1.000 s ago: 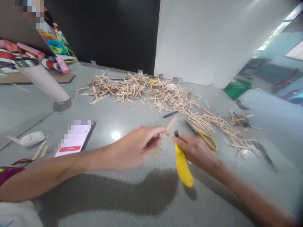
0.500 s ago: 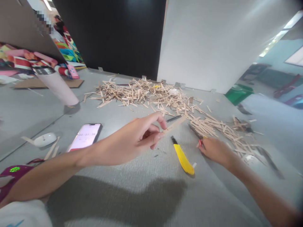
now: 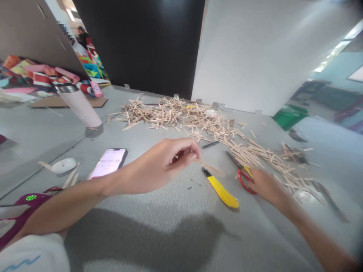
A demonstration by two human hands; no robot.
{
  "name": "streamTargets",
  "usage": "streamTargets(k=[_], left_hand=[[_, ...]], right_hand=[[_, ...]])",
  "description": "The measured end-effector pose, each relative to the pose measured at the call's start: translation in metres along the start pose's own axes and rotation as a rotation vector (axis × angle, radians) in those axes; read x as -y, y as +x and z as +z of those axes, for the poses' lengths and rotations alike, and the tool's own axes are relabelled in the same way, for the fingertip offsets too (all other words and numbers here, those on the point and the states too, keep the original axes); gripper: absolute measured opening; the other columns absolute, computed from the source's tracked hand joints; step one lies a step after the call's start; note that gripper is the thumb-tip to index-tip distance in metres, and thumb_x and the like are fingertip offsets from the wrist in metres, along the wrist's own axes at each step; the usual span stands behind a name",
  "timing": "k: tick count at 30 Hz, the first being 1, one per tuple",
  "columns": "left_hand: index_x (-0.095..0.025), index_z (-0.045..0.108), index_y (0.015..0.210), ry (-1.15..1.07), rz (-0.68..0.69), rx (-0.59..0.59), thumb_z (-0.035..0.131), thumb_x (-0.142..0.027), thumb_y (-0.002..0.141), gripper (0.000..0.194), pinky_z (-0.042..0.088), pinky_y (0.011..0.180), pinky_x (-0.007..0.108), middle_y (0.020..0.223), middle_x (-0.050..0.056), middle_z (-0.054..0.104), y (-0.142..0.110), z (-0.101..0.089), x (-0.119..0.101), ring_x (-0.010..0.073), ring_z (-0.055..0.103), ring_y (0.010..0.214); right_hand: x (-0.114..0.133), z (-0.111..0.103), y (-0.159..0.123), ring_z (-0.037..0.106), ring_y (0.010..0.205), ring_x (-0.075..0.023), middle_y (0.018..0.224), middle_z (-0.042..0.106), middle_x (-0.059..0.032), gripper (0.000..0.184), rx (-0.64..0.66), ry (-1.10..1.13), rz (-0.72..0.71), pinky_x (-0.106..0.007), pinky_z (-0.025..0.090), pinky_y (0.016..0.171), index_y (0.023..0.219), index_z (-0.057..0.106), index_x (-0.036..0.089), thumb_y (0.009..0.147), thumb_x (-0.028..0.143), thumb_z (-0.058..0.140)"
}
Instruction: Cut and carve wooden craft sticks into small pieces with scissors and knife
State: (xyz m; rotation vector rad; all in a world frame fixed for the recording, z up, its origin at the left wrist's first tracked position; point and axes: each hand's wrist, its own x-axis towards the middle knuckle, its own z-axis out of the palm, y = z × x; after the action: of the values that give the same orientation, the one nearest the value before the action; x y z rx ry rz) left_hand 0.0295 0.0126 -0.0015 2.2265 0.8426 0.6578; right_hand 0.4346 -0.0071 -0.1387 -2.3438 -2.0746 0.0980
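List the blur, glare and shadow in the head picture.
Head view: the wooden stick in the left hand is blurred; head view: a broad shadow darkens the table's near side; head view: glare streaks the white panel at upper right.

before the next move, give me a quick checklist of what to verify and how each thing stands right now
1. Thin wooden stick pinched in the left hand: ok.
2. Right hand at the handles of the scissors: ok.
3. Right-hand grip fully closed: cannot tell.
4. Yellow cutter lying on the table, out of both hands: ok.
5. Cutter's blade drawn in: cannot tell.
6. Scissors clear of loose sticks: not ok, some lie close beside the blades.
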Motion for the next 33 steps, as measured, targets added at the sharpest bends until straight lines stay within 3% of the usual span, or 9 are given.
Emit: streamTargets(k=[5, 9, 13, 18, 21, 25, 28, 33], left_hand=[[-0.022, 0.060, 0.100, 0.082, 0.006, -0.077, 0.046, -0.029, 0.115, 0.022, 0.039, 0.058, 0.025, 0.073, -0.005, 0.052, 0.000, -0.007, 0.001, 0.0107, 0.045, 0.061], [-0.021, 0.058, 0.097, -0.007, -0.031, -0.118, 0.045, -0.026, 0.114, 0.022, 0.043, 0.058, 0.023, 0.078, -0.002, 0.068, 0.005, -0.018, 0.008, 0.0099, 0.053, 0.060], [-0.021, 0.062, 0.103, -0.055, -0.098, -0.052, 0.054, -0.031, 0.111, 0.015, 0.043, 0.051, 0.021, 0.080, 0.001, 0.078, 0.010, -0.028, 0.013, 0.0102, 0.057, 0.056], [-0.020, 0.063, 0.090, -0.045, -0.122, 0.129, 0.058, -0.033, 0.109, 0.023, 0.044, 0.050, 0.018, 0.076, 0.001, 0.077, 0.011, -0.030, 0.011, 0.0089, 0.059, 0.055], [-0.020, 0.060, 0.090, -0.089, -0.150, 0.172, 0.056, -0.033, 0.109, 0.023, 0.046, 0.050, 0.018, 0.079, 0.001, 0.079, 0.010, -0.025, 0.009, 0.0090, 0.061, 0.056], [-0.019, 0.061, 0.096, -0.131, -0.168, 0.182, 0.054, -0.031, 0.109, 0.020, 0.053, 0.056, 0.021, 0.086, 0.005, 0.082, 0.009, -0.018, 0.009, 0.0111, 0.066, 0.060], [-0.018, 0.065, 0.098, -0.099, -0.182, 0.218, 0.058, -0.032, 0.108, 0.019, 0.053, 0.056, 0.021, 0.086, 0.005, 0.082, 0.009, -0.017, 0.008, 0.0110, 0.066, 0.059], [-0.020, 0.066, 0.094, -0.103, -0.174, 0.295, 0.056, -0.032, 0.110, 0.023, 0.051, 0.055, 0.019, 0.085, 0.002, 0.082, 0.009, -0.017, 0.004, 0.0107, 0.068, 0.062]], right_hand=[[0.021, -0.009, 0.004, 0.073, 0.084, -0.0304, 0.091, 0.077, -0.0141, 0.011, -0.086, 0.125, 0.071, -0.034, 0.045, 0.069, 0.094, 0.066, 0.020, 0.088, 0.028, 0.070], [0.043, -0.021, -0.009, 0.065, 0.072, -0.0214, 0.079, 0.069, -0.0032, 0.008, -0.072, 0.503, -0.101, -0.031, 0.046, 0.066, 0.088, 0.058, 0.024, 0.092, 0.029, 0.063], [0.071, -0.035, -0.036, 0.053, 0.064, -0.0165, 0.076, 0.057, 0.0026, 0.031, 0.190, 0.934, -0.277, -0.028, 0.044, 0.059, 0.101, 0.060, 0.024, 0.100, 0.054, 0.067], [0.099, -0.041, -0.072, 0.045, 0.064, -0.0136, 0.076, 0.053, 0.0029, 0.066, 0.457, 1.188, -0.345, -0.026, 0.041, 0.057, 0.090, 0.052, 0.024, 0.085, 0.086, 0.074], [0.103, -0.040, -0.091, 0.044, 0.068, -0.0150, 0.081, 0.054, 0.0002, 0.074, 0.549, 1.211, -0.380, -0.027, 0.041, 0.060, 0.092, 0.053, 0.023, 0.084, 0.096, 0.063], [0.101, -0.038, -0.108, 0.047, 0.075, -0.0177, 0.086, 0.054, -0.0023, 0.068, 0.522, 1.164, -0.439, -0.030, 0.046, 0.068, 0.092, 0.055, 0.023, 0.096, 0.091, 0.052], [0.102, -0.038, -0.117, 0.048, 0.070, -0.0168, 0.083, 0.054, -0.0017, 0.063, 0.581, 1.198, -0.429, -0.029, 0.045, 0.065, 0.094, 0.056, 0.024, 0.102, 0.086, 0.047], [0.101, -0.040, -0.127, 0.053, 0.067, -0.0179, 0.080, 0.057, -0.0026, 0.066, 0.646, 1.173, -0.338, -0.032, 0.048, 0.064, 0.097, 0.056, 0.024, 0.099, 0.089, 0.046]])
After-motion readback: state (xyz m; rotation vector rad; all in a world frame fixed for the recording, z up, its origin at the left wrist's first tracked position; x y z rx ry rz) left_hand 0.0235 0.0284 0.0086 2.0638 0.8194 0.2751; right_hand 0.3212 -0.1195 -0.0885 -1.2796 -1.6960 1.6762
